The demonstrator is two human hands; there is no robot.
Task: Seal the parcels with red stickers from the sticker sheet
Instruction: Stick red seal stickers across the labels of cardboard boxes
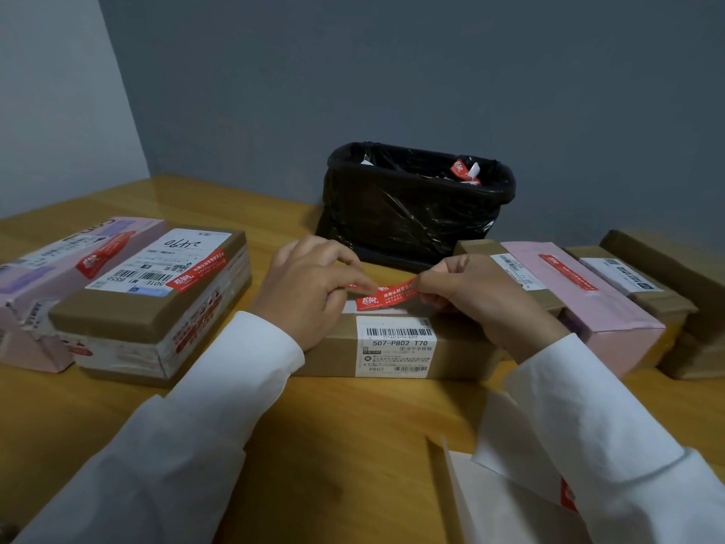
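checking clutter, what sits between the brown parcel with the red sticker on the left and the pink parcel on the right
In the head view, between the left parcel and the pink parcel lies the middle parcel, with both hands, left hand and right hand, pinching a red sticker over it.

brown parcel (pixel 396 347) label "507-P802 T70", "P802"

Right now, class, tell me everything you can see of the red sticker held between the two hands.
The red sticker is a narrow glossy strip with white printed characters and a white logo near its left end. It looks like thin adhesive paper. The left hand pinches one end and the right hand the other, holding it stretched above the top of the brown parcel; whether it touches the parcel cannot be told.
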